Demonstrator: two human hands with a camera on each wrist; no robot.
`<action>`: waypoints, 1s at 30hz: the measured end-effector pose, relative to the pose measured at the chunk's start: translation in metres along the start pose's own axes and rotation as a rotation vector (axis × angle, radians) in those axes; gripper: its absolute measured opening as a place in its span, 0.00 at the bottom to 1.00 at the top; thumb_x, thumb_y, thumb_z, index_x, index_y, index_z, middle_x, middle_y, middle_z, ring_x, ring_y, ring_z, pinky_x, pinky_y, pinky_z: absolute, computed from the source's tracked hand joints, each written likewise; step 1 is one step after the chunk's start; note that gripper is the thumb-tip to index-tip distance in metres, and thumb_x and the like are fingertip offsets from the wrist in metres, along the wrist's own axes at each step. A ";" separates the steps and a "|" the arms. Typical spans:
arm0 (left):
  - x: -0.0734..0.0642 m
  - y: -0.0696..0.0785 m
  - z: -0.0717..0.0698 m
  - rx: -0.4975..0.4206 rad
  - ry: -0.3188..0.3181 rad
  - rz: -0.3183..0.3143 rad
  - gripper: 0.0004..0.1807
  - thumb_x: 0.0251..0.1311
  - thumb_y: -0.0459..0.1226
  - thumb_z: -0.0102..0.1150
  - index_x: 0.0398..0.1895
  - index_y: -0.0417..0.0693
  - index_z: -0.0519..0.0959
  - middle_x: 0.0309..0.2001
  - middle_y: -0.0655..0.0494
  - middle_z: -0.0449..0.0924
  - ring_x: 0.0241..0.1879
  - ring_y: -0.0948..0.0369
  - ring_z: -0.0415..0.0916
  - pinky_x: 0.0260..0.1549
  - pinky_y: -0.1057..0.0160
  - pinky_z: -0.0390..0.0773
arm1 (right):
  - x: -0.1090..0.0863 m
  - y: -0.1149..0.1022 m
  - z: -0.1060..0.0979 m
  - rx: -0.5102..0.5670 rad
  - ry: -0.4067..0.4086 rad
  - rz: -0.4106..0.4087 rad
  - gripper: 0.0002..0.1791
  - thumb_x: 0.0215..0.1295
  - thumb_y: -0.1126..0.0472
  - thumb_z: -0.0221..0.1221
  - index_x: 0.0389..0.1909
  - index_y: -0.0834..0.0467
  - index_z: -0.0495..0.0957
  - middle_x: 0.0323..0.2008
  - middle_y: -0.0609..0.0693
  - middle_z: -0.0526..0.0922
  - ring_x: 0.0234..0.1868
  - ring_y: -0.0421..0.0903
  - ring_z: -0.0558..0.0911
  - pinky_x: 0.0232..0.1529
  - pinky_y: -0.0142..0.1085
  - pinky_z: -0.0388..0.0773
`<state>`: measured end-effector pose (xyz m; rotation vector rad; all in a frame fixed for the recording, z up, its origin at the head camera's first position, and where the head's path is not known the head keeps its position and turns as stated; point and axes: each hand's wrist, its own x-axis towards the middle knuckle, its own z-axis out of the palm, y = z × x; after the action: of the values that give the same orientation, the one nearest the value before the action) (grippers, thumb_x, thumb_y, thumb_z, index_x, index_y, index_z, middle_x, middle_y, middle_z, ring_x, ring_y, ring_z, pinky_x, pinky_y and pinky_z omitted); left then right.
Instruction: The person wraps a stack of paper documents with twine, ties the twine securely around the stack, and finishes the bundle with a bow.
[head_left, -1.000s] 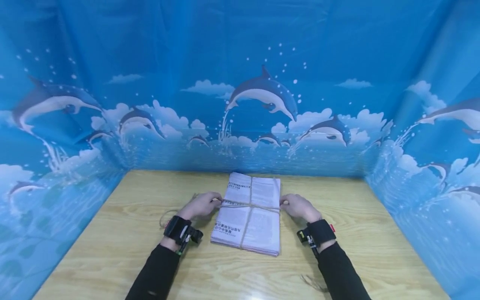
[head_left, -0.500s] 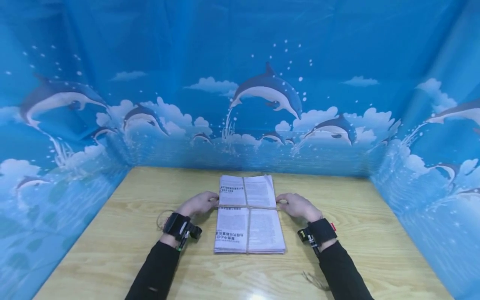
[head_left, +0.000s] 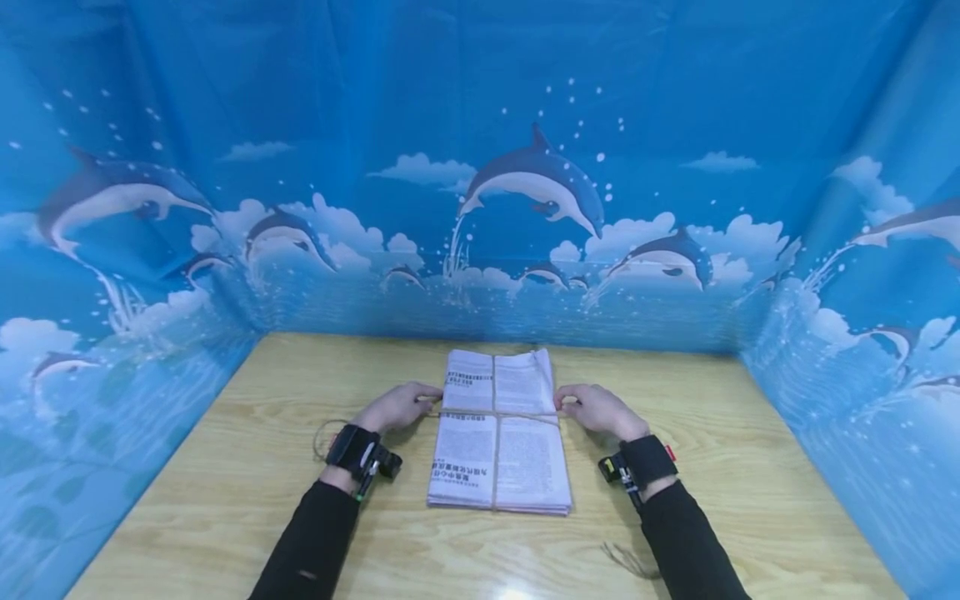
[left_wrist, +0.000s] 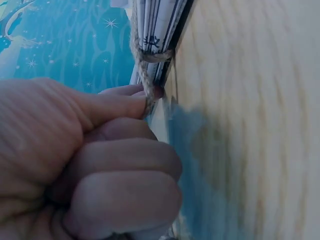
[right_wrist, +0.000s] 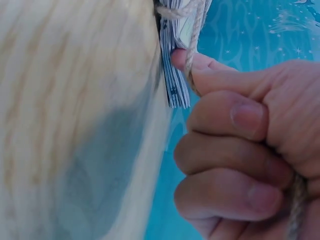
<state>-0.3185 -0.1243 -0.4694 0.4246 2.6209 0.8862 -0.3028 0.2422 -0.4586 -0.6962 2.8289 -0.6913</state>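
A stack of folded newspapers [head_left: 498, 467] lies on the wooden table, with twine [head_left: 495, 413] crossing it lengthwise and across. At the stack's left edge my left hand [head_left: 397, 408] pinches one end of the twine between thumb and index finger. In the left wrist view that twine [left_wrist: 146, 82] runs from the stack's side into the pinch, other fingers curled. My right hand [head_left: 600, 411] pinches the opposite end at the right edge. The right wrist view shows the twine [right_wrist: 190, 65] under the thumb and its tail [right_wrist: 297, 205] coming out below the curled fingers.
A frayed twine tail [head_left: 630, 562] lies on the table [head_left: 750, 500] beside the right forearm. A loop of twine [head_left: 321, 437] shows by the left wrist. A blue dolphin-print curtain [head_left: 360, 208] stands around the back and sides of the table.
The newspaper stack has turned from tilted to nearly straight between the hands, then shifted slightly. Both hands keep their pinch on the twine and have barely moved.
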 end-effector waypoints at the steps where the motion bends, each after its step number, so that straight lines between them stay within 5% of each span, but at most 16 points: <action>1: 0.000 0.000 0.000 -0.001 0.001 -0.001 0.20 0.73 0.35 0.48 0.66 0.50 0.74 0.67 0.44 0.71 0.69 0.46 0.64 0.64 0.43 0.65 | 0.000 0.000 -0.001 0.004 -0.006 0.002 0.08 0.71 0.67 0.51 0.41 0.55 0.79 0.28 0.51 0.78 0.20 0.41 0.65 0.28 0.35 0.64; 6: 0.001 -0.003 -0.001 -0.024 -0.001 0.023 0.19 0.73 0.36 0.47 0.65 0.49 0.74 0.66 0.45 0.72 0.69 0.46 0.64 0.65 0.43 0.65 | 0.000 0.002 -0.002 0.019 -0.025 0.027 0.10 0.72 0.65 0.51 0.44 0.56 0.81 0.42 0.53 0.84 0.35 0.46 0.78 0.40 0.42 0.76; 8: 0.000 -0.004 -0.003 -0.024 0.007 0.044 0.17 0.73 0.37 0.47 0.61 0.49 0.78 0.63 0.46 0.75 0.66 0.47 0.68 0.63 0.44 0.68 | -0.001 0.004 -0.003 0.024 -0.028 0.038 0.10 0.73 0.64 0.51 0.43 0.57 0.82 0.40 0.54 0.85 0.36 0.47 0.81 0.42 0.43 0.78; 12: -0.001 -0.007 -0.008 -0.012 0.038 0.070 0.11 0.72 0.40 0.51 0.43 0.50 0.84 0.44 0.53 0.83 0.44 0.57 0.78 0.45 0.55 0.76 | -0.007 0.010 -0.009 0.032 -0.015 0.063 0.10 0.73 0.62 0.52 0.39 0.58 0.83 0.24 0.53 0.81 0.22 0.43 0.76 0.32 0.37 0.74; 15: -0.004 -0.011 -0.014 -0.023 0.048 0.061 0.14 0.70 0.43 0.54 0.30 0.47 0.84 0.26 0.57 0.76 0.25 0.61 0.69 0.27 0.63 0.69 | -0.014 0.016 -0.016 0.023 0.036 0.086 0.10 0.72 0.60 0.54 0.37 0.58 0.84 0.21 0.49 0.76 0.20 0.40 0.69 0.31 0.35 0.68; 18: -0.008 -0.015 -0.022 -0.051 0.033 0.053 0.17 0.68 0.44 0.57 0.25 0.43 0.83 0.19 0.57 0.69 0.18 0.63 0.62 0.20 0.65 0.63 | -0.021 0.021 -0.025 0.013 0.090 0.098 0.11 0.71 0.57 0.56 0.35 0.57 0.84 0.21 0.47 0.76 0.21 0.39 0.67 0.31 0.34 0.66; 23: -0.016 -0.023 -0.037 -0.079 0.034 0.075 0.12 0.68 0.42 0.57 0.33 0.45 0.85 0.25 0.53 0.76 0.23 0.61 0.67 0.24 0.64 0.67 | -0.029 0.026 -0.034 0.034 0.162 0.068 0.11 0.70 0.55 0.58 0.34 0.58 0.84 0.25 0.46 0.75 0.26 0.41 0.70 0.32 0.35 0.68; 30: -0.027 -0.034 -0.055 -0.003 0.163 0.107 0.12 0.68 0.42 0.57 0.40 0.46 0.86 0.38 0.50 0.85 0.32 0.59 0.77 0.33 0.60 0.75 | -0.036 0.025 -0.039 -0.084 0.322 0.035 0.08 0.64 0.57 0.63 0.37 0.55 0.88 0.37 0.52 0.87 0.41 0.54 0.80 0.45 0.51 0.71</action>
<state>-0.3225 -0.1897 -0.4433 0.5161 2.7658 0.9970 -0.2910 0.2942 -0.4342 -0.5933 3.1704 -0.7428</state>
